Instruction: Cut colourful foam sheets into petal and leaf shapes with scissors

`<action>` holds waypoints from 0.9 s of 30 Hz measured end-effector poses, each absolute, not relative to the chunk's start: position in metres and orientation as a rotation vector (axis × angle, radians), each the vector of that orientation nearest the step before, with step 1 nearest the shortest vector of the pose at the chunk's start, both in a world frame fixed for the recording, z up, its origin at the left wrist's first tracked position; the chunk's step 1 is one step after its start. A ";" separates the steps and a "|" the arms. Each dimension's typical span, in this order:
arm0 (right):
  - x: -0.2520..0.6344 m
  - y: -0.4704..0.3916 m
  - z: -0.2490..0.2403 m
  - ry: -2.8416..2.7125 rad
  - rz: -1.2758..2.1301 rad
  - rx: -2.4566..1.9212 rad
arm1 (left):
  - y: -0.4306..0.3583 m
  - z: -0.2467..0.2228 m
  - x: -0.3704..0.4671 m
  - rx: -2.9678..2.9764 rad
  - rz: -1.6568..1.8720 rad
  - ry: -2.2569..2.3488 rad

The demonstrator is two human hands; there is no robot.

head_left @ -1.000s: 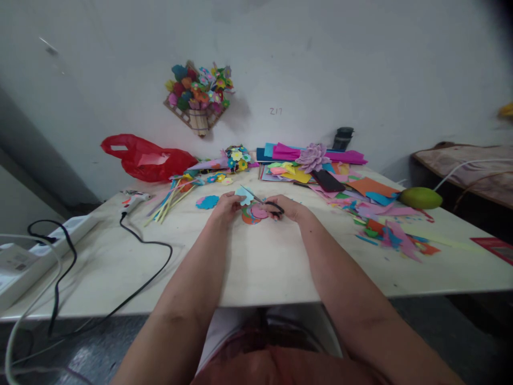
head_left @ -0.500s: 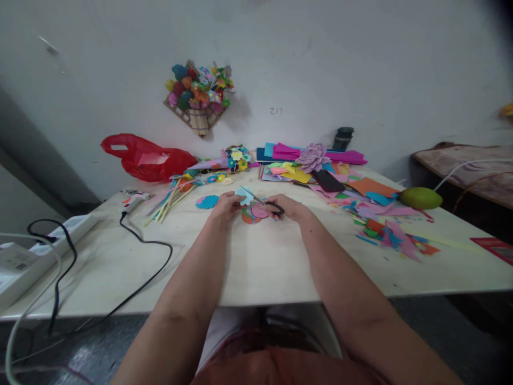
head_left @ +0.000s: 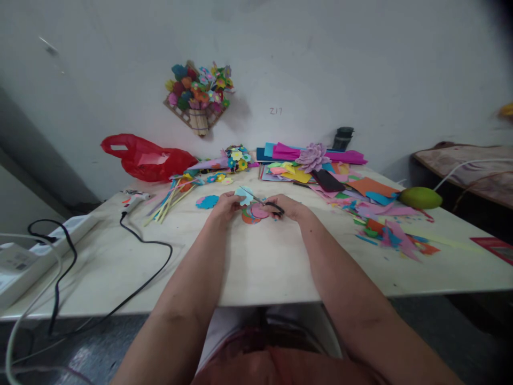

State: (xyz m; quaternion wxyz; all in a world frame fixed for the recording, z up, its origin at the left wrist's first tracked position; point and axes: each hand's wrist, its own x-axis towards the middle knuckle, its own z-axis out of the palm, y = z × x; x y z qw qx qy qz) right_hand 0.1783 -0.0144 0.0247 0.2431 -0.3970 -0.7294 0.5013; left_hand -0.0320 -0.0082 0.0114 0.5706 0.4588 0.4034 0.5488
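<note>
Near the middle of the table, my left hand point(head_left: 229, 205) pinches a light blue flower-shaped paper piece point(head_left: 245, 196) by its left side. My right hand point(head_left: 285, 207) is closed on black-handled scissors point(head_left: 274, 208), whose blades point up and left across the light blue piece. Beneath and between the hands lie pink scalloped cutouts point(head_left: 259, 212) and an orange one point(head_left: 250, 218), partly overlapping. A blue scalloped cutout point(head_left: 208, 202) lies left of my left hand, on top of a pink one.
A glue gun point(head_left: 135, 201) with a black cord and thin paper strips point(head_left: 166, 206) lie left. A red bag point(head_left: 150, 160) stands behind. Coloured sheets point(head_left: 296, 174), a dark phone-like object point(head_left: 328, 181), scraps point(head_left: 395, 235) and a green-yellow oval object point(head_left: 420, 198) are right.
</note>
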 end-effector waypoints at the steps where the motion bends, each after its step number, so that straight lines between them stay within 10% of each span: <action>1: 0.178 -0.014 0.025 -1.995 1.367 -1.082 | -0.009 0.012 -0.032 1.074 1.288 0.948; 27: 0.174 -0.013 0.021 -1.884 1.372 -1.069 | -0.007 0.009 -0.023 0.923 1.384 0.904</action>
